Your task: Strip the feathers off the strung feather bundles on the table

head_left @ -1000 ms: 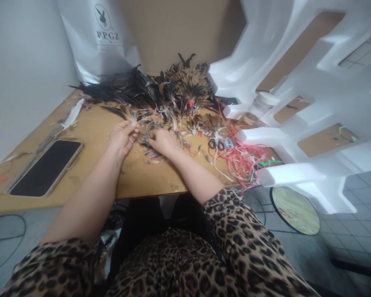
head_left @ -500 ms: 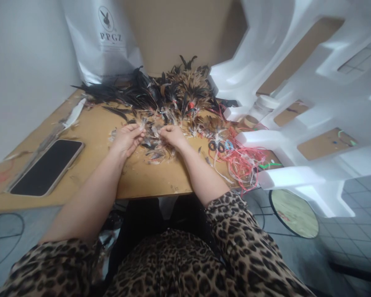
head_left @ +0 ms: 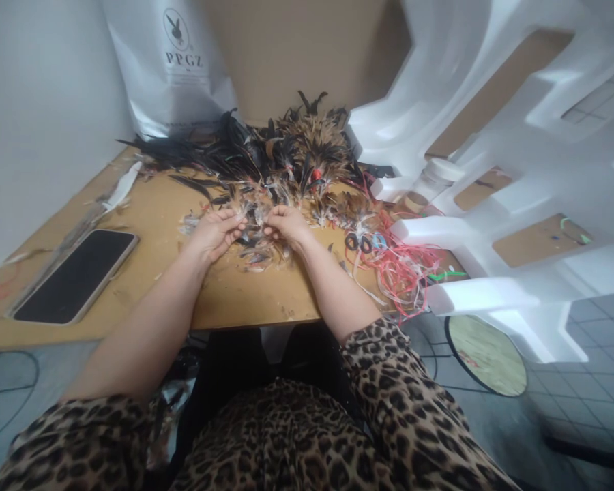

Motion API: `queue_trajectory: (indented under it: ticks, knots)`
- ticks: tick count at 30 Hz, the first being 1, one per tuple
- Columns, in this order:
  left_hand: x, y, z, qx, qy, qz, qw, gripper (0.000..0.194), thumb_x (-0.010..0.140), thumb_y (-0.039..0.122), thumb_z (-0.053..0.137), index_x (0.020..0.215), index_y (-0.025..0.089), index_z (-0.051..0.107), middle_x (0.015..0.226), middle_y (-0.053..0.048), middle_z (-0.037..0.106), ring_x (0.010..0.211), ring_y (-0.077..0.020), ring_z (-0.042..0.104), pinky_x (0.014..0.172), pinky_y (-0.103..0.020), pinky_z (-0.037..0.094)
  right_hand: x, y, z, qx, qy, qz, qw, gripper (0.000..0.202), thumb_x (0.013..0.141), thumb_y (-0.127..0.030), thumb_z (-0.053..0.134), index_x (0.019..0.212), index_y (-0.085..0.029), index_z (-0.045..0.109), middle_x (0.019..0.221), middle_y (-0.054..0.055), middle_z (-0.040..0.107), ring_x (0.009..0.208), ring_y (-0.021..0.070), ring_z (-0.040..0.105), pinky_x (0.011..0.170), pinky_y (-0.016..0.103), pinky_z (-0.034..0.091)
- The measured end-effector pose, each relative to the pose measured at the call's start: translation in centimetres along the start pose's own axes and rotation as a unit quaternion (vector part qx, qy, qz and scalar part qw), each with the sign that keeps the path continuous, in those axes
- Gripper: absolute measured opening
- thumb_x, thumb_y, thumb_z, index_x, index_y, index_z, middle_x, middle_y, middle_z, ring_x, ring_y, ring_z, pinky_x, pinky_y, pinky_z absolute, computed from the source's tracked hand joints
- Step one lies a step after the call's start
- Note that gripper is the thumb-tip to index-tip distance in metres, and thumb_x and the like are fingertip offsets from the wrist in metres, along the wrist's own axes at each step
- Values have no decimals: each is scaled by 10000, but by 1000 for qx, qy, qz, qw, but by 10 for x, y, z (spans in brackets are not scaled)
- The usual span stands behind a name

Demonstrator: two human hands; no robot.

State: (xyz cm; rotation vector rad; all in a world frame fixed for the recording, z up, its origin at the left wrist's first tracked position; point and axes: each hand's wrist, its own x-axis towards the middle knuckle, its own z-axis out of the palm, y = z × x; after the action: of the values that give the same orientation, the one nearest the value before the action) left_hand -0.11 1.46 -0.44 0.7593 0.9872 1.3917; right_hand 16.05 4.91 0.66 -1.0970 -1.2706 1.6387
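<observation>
My left hand point(head_left: 215, 233) is closed in a pinch on a small brown and whitish feather point(head_left: 239, 206) that sticks up past the fingertips. Close beside it, my right hand point(head_left: 288, 226) pinches a small pale, fluffy feather point(head_left: 259, 214). Both hands hover low over a heap of small loose feathers point(head_left: 258, 256) on the table. Just behind them lies a big pile of feathers, long black ones point(head_left: 199, 155) at the left and brown bunches point(head_left: 321, 143) at the right. The exact grip at the fingertips is hard to make out.
On the wooden table point(head_left: 250, 307) a phone point(head_left: 76, 276) lies at the left, near a white feather point(head_left: 124, 185). Tangled pink string point(head_left: 404, 273) and dark rings point(head_left: 359, 243) are at the right. White foam packing point(head_left: 491, 296) juts over the right edge. A white bag point(head_left: 179, 88) stands behind.
My left hand has shifted slightly right and down, closer to my right hand. My right hand has barely moved, and the feathers between the hands have shifted a little.
</observation>
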Motion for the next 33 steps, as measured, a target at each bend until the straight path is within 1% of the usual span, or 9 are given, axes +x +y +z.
queue_trajectory:
  ticks: [4, 6, 14, 18, 23, 26, 29, 31, 33]
  knots:
    - [-1, 0, 2, -3, -1, -19, 1000, 123, 625, 20, 667, 733, 77, 653, 617, -52, 629, 508, -54, 565, 472, -106, 452, 4, 2, 0, 70, 0, 6, 998, 153, 703, -36, 565, 687, -154, 470, 480, -59, 558, 439, 71, 572, 378, 115, 355]
    - [-1, 0, 3, -1, 1, -30, 1000, 126, 628, 14, 662, 736, 78, 655, 609, -51, 627, 501, -54, 565, 471, -104, 453, 6, 4, 0, 87, 1, 15, 996, 156, 701, -25, 559, 699, -153, 470, 509, -58, 569, 466, 75, 592, 381, 114, 359]
    - [-5, 1, 7, 4, 6, -34, 999, 87, 657, 1, 629, 671, 86, 639, 582, -45, 611, 502, -53, 561, 476, -102, 456, 8, 5, -4, 124, -26, 55, 990, 146, 741, -41, 482, 817, -146, 550, 497, -42, 585, 445, 52, 549, 412, 115, 402]
    - [-5, 1, 8, 6, 0, -34, 999, 101, 669, -10, 603, 664, 83, 641, 581, -47, 610, 509, -53, 561, 481, -103, 455, 7, 6, -3, 124, -40, 36, 991, 104, 739, -91, 533, 816, -143, 577, 529, -40, 596, 471, 50, 548, 428, 121, 422]
    - [-5, -1, 9, 12, -9, -40, 999, 108, 669, -13, 603, 652, 87, 642, 584, -52, 614, 504, -54, 548, 455, -102, 439, 6, 8, 2, 101, -20, -10, 995, 86, 705, -93, 587, 779, -134, 574, 529, -53, 572, 463, 37, 519, 437, 122, 404]
    - [-4, -2, 9, 8, -17, -44, 999, 89, 672, -2, 611, 658, 79, 646, 597, -59, 618, 501, -50, 546, 458, -100, 440, 5, 9, 5, 90, -1, -39, 995, 134, 683, -83, 605, 786, -150, 551, 533, -68, 558, 457, 38, 507, 440, 132, 388]
    - [-4, -3, 8, 6, -21, -45, 999, 71, 663, 5, 635, 675, 73, 650, 594, -57, 615, 501, -50, 547, 461, -98, 442, 4, 9, 8, 106, 13, -57, 993, 235, 661, -64, 617, 851, -167, 525, 566, -79, 564, 451, 44, 506, 438, 147, 383]
    - [-5, -3, 8, 8, -25, -47, 999, 68, 661, 9, 641, 687, 70, 654, 592, -54, 614, 503, -51, 548, 465, -99, 446, 4, 9, 10, 118, 18, -61, 991, 302, 642, -46, 626, 891, -172, 510, 591, -83, 573, 447, 43, 504, 433, 150, 380]
    - [-5, -3, 9, 16, -26, -46, 998, 59, 664, 18, 642, 692, 68, 654, 595, -52, 614, 510, -51, 553, 474, -102, 450, 5, 10, 11, 115, 20, -57, 992, 311, 631, -51, 639, 887, -169, 510, 588, -86, 571, 443, 39, 496, 433, 148, 381]
